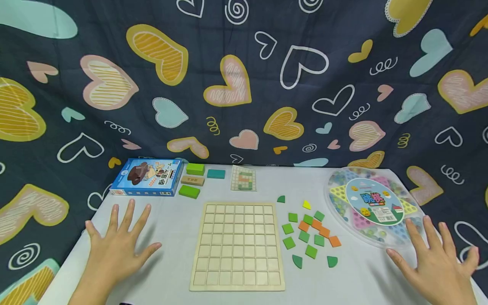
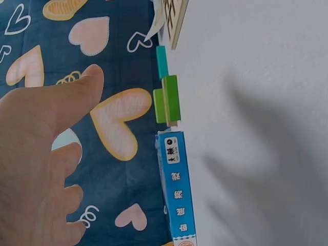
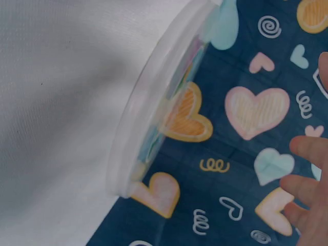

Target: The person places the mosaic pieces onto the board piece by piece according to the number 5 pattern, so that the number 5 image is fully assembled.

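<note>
From the head camera, a pale wooden grid board (image 1: pixel 237 245) of empty square cells lies flat at the middle of the white table (image 1: pixel 175 237), with the left hand (image 1: pixel 114 250) spread open to its left and the right hand (image 1: pixel 438 262) spread open beyond the loose green and orange tiles (image 1: pixel 309 235); neither holds anything. The left wrist view shows straight fingers (image 2: pixel 56 107) above the table edge, near a blue box (image 2: pixel 177 184) and green blocks (image 2: pixel 168 100). In the right wrist view only fingertips (image 3: pixel 307 179) show, seemingly apart, beside a round clear case (image 3: pixel 148 123).

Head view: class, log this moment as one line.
left hand: open, on table | right hand: open, beside round game case | grid board: empty
</note>
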`<state>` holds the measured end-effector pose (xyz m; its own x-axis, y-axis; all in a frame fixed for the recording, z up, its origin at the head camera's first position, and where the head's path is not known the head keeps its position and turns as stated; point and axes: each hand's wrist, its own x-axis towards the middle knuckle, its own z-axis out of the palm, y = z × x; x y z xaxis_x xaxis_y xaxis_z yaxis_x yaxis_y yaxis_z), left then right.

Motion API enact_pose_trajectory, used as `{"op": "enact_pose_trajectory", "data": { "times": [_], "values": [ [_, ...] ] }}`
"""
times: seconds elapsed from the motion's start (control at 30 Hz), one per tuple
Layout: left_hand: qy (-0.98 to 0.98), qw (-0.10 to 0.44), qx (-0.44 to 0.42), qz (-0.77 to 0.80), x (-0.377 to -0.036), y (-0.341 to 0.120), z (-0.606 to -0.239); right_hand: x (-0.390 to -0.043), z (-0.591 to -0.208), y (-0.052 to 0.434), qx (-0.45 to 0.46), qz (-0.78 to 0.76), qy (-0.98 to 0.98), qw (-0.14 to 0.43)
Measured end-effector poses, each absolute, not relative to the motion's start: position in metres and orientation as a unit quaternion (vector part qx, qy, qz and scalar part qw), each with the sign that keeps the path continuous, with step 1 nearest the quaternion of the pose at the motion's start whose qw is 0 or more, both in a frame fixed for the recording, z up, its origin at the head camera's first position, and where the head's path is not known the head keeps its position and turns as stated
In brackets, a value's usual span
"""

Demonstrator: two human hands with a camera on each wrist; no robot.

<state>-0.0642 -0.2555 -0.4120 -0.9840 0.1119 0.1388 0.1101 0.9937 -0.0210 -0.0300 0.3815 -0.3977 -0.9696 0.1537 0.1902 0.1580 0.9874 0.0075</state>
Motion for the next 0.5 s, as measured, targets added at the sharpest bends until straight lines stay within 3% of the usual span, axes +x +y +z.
{"op": "enact_pose_trajectory", "data": {
  "times": [0.27, 0.5],
  "values": [
    [-0.995, 0.065, -0.079, -0.003, -0.061, -0.251, -0.412, -0.025, -0.4, 0.377, -0.052, -0.002, -0.993, 0.102],
    [-0.983, 0.056, -0.171, -0.026, -0.084, -0.215, -0.411, -0.055, -0.397, 0.352, 0.091, 0.068, -0.984, 0.134]
  ]
}}
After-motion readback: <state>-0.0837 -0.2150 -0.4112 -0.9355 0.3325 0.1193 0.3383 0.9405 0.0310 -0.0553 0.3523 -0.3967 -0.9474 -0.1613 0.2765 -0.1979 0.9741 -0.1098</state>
